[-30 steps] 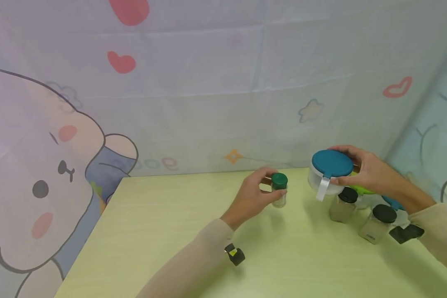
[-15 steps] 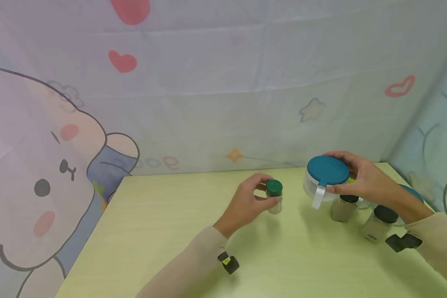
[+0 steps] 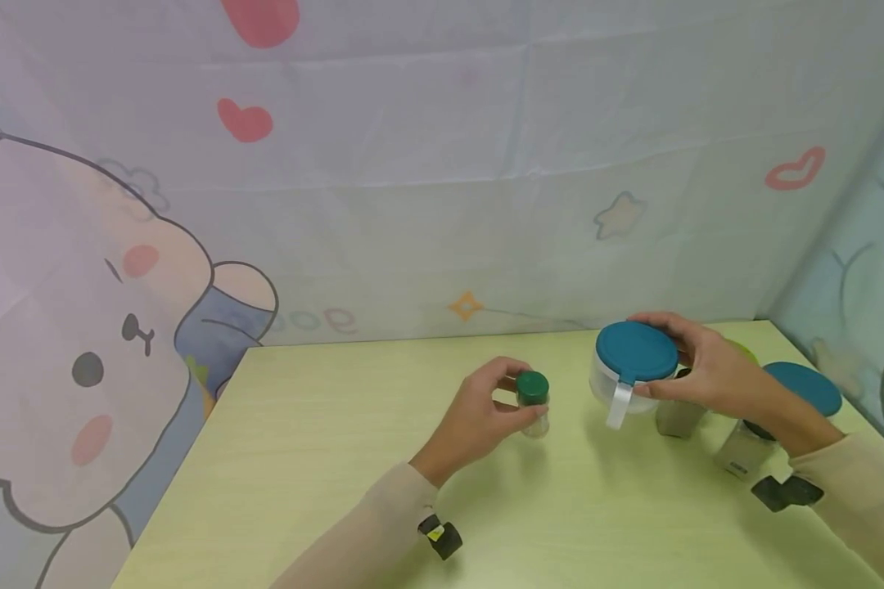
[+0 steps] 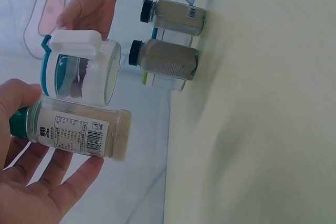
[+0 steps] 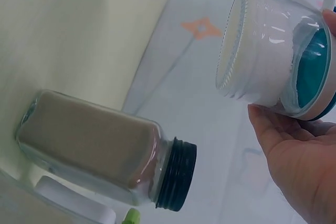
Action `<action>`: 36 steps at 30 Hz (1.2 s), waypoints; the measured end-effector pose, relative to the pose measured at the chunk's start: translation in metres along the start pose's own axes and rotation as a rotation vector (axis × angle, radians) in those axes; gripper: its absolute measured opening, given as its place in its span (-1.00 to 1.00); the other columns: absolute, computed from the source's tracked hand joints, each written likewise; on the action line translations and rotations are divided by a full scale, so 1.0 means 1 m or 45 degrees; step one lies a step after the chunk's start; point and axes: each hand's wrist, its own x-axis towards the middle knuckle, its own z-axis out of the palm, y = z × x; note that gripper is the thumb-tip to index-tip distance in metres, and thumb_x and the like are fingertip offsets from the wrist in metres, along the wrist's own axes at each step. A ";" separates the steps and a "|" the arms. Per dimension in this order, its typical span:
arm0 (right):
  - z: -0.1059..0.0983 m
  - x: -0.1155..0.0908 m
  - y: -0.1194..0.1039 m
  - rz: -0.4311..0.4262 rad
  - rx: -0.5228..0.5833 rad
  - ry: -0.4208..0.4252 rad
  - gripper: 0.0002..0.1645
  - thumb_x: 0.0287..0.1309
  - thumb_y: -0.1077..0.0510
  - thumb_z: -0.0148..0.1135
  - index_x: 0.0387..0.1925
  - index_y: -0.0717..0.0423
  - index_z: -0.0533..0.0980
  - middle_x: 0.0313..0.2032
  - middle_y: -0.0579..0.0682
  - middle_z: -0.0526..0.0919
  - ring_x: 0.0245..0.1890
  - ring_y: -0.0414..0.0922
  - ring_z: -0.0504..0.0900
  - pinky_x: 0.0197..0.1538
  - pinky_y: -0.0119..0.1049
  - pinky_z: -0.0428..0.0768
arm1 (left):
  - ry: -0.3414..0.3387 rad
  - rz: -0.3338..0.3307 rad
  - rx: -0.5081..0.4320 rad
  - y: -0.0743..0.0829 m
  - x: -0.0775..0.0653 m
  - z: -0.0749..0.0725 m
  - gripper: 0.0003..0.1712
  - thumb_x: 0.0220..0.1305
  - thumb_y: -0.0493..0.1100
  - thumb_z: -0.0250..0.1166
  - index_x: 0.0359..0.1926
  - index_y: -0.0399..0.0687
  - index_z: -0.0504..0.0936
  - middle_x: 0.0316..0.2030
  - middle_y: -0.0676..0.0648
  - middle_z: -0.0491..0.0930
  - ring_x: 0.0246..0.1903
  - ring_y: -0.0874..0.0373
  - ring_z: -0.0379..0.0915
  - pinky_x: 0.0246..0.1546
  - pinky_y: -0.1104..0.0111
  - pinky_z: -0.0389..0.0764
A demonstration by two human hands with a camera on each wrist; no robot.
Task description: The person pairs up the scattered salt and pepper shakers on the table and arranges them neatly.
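Note:
My left hand (image 3: 479, 413) grips a small clear spice bottle (image 3: 534, 391) with a green cap, thumb on one side and fingers on the other. In the left wrist view this bottle (image 4: 79, 129) shows a barcode label and pale contents, raised off the table. My right hand (image 3: 718, 372) holds a clear round seasoning jar (image 3: 636, 353) by its side; it has a blue lid and a white handle pointing toward me. White contents fill much of the jar (image 5: 262, 51) in the right wrist view. Bottle and jar hang a short gap apart in the head view.
Beneath my right arm stand two square spice jars, one (image 3: 679, 419) farther back and one (image 3: 746, 451) nearer, with dark caps and brownish powder. Behind them are a blue-lidded jar (image 3: 803, 388) and a green lid (image 3: 744, 352). A printed curtain (image 3: 412, 204) hangs along the pale table's (image 3: 339, 425) back edge.
Both hands have moved slightly left and toward me, carrying the spice bottle and the seasoning jar. The blue-lidded jar behind my right arm shows more now. Both grips stay the same.

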 end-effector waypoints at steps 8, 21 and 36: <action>0.011 -0.002 -0.001 -0.016 -0.025 0.006 -0.06 0.13 0.18 0.52 0.47 0.00 0.24 0.31 0.18 0.42 0.12 -0.26 0.56 0.04 -0.46 0.60 | -0.020 -0.039 -0.003 -0.002 -0.010 -0.003 -0.61 0.25 -0.22 0.47 0.06 0.02 0.56 -0.03 0.05 0.59 -0.02 0.08 0.59 -0.13 0.36 0.73; 0.027 0.000 -0.003 -0.090 0.024 -0.023 -0.05 0.08 0.19 0.55 0.45 0.03 0.28 0.30 0.16 0.45 0.09 -0.34 0.57 0.08 -0.51 0.57 | -0.019 -0.074 -0.011 -0.003 -0.027 -0.012 -0.60 0.23 -0.26 0.47 0.05 0.01 0.55 -0.04 0.02 0.59 -0.03 0.14 0.59 -0.12 0.35 0.73; 0.046 0.005 0.001 -0.112 0.072 -0.080 -0.03 0.06 0.15 0.57 0.44 0.06 0.27 0.30 0.12 0.45 0.14 -0.32 0.55 0.11 -0.46 0.58 | -0.003 -0.122 -0.011 -0.009 -0.044 -0.022 -0.61 0.23 -0.29 0.45 0.03 0.01 0.54 -0.05 0.00 0.58 -0.01 0.10 0.56 -0.09 0.32 0.73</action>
